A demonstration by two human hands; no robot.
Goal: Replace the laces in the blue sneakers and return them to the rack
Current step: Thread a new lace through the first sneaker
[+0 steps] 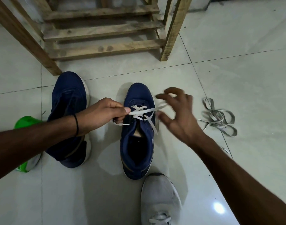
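Two blue sneakers stand on the tiled floor, toes away from me. The right blue sneaker (139, 127) has a white lace (139, 112) threaded through its front eyelets. My left hand (100, 114) pinches one end of that lace, pulled out to the left. My right hand (176, 114) hovers just right of the shoe with fingers spread, blurred, and the lace's other end runs toward it. The left blue sneaker (69, 117) has no lace and lies partly under my left forearm. A wooden rack (103, 36) stands beyond the shoes.
A loose pile of grey laces (218, 117) lies on the floor to the right. A green and white packet (27, 143) sits left of the left sneaker. The toe of a grey laced shoe (160, 200) is at the bottom edge.
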